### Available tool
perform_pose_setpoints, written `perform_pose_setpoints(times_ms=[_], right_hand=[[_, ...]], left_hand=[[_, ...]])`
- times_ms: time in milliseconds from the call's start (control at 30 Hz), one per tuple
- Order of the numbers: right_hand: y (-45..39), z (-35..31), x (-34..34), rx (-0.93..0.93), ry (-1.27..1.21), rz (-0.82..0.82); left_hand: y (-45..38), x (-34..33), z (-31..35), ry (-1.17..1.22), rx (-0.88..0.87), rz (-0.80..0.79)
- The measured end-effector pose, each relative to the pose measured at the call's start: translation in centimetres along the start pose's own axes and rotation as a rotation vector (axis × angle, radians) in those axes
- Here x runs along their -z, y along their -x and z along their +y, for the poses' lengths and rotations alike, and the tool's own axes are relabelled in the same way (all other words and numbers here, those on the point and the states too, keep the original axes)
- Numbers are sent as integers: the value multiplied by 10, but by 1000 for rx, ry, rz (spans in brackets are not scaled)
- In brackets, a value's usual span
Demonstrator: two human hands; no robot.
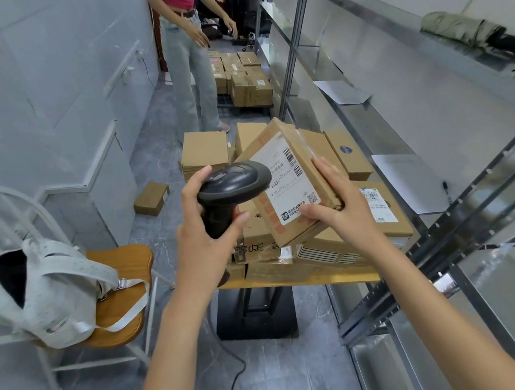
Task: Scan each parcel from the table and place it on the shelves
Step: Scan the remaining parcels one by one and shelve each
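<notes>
Your left hand grips the scanner, aimed at the parcel your right hand holds tilted above the table. Many parcels remain stacked there; the shelves hold none visible, so you're early on.

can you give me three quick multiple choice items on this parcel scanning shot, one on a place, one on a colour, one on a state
1. Where is the grey backpack?
A. on the wooden chair seat
B. on the shelf
C. on the floor

2. What colour is the barcode scanner?
A. white
B. black
C. yellow

3. What is the right hand doing?
A. hanging idle
B. pressing a shelf
C. holding a labelled cardboard parcel

Answers: 1 A, it sits on the chair; 2 B, its head and handle are black in the left hand; 3 C, fingers wrap the parcel's edge.
</notes>
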State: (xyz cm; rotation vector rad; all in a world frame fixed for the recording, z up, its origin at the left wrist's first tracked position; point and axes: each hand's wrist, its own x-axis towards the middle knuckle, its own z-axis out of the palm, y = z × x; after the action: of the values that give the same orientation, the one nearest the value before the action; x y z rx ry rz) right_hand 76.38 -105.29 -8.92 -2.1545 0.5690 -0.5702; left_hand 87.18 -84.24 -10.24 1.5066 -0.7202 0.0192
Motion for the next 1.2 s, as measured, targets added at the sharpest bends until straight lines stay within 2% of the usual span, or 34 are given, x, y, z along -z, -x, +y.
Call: perform_pose_setpoints(times_ms=[433,567,733,1033,1200], right_hand=[[12,-2,-44,91,95,430],[10,-5,-50,71,87,475],[6,-1,-42,102,95,394],[-22,-14,25,129,156,42],[-39,-31,52,129,220,-20]], left_hand=[[-4,-11,15,260,186,44],[-7,-11,23,270,163,28],[-13,-4,25,188,74,-43],[-64,20,23,-438,-459,-224],[-86,28,23,-479,-539,-255]])
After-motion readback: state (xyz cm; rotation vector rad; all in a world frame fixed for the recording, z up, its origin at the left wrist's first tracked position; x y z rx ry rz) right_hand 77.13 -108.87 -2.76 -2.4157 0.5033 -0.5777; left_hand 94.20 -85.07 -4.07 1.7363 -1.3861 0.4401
